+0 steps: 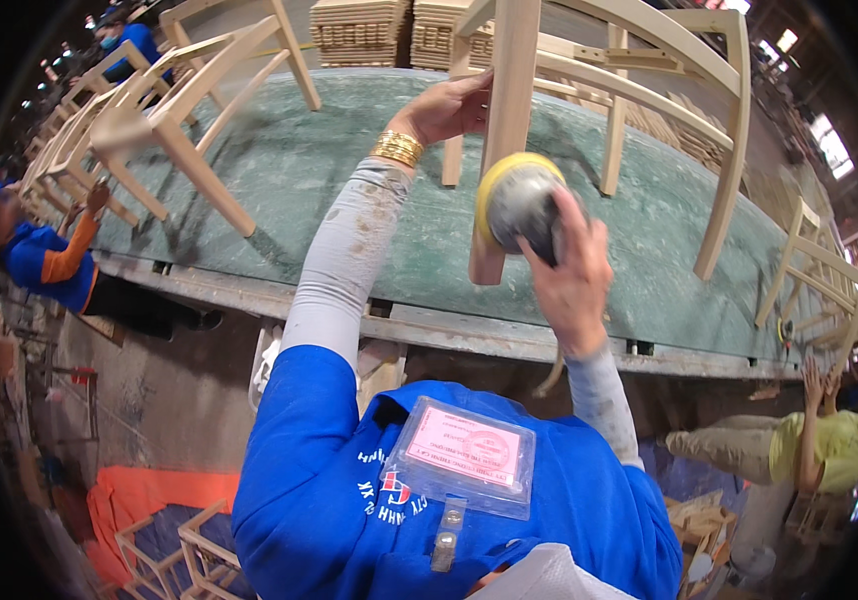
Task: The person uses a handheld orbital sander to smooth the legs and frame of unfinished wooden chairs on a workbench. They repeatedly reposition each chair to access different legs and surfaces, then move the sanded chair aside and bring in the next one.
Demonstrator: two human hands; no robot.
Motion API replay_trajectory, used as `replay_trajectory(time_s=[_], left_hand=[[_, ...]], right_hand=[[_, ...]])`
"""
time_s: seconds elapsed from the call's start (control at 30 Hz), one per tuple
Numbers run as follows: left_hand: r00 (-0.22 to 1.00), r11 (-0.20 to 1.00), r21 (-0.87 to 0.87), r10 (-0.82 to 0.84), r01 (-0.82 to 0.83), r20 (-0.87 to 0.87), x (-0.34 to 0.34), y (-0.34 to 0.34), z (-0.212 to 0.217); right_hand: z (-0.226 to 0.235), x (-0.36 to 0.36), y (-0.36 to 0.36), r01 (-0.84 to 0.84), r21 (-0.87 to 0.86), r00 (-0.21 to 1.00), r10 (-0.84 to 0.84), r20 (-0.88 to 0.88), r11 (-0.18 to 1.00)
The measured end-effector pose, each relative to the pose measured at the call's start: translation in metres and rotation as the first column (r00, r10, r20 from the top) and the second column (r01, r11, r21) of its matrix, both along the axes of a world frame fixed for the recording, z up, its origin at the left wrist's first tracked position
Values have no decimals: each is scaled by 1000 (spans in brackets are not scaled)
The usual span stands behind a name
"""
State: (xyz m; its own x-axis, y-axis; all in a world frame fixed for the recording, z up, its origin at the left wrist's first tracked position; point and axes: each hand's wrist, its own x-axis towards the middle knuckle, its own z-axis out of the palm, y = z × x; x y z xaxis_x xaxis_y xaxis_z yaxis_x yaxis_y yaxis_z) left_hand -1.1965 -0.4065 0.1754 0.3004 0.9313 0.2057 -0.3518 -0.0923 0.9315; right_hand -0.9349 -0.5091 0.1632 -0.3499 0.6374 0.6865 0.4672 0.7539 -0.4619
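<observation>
A pale wooden chair [639, 85] stands on the green-topped table in front of me, one thick leg [505, 130] nearest to me. My left hand [449, 108] is closed at that leg, with its fingertips partly hidden behind the wood. My right hand [571, 265] is wrapped round a palm sander [521, 200] with a yellow rim and a dark body. The sander's pad lies against the lower part of the same leg. Gold bangles circle my left wrist.
More wooden chairs [189, 130] stand on the green table [349, 240] to the left, with another chair [819, 260] at the right. Stacked wooden parts [361, 35] lie beyond. One person in blue [44, 260] works at the left; another in yellow [829, 450] is at the right.
</observation>
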Motion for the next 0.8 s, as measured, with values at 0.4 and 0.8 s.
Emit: replay_trajectory(time_s=[0.4,0.8], left_hand=[[996,1000,18,-17,16,85,-5,0,-10],[1000,1000,-11,-17,17,19,-7,0,-6]], right_hand=[[-15,-22,-35,168,-35,967,-157,201,985],[-7,-21,-27,176,-66,972,-163,168,982]])
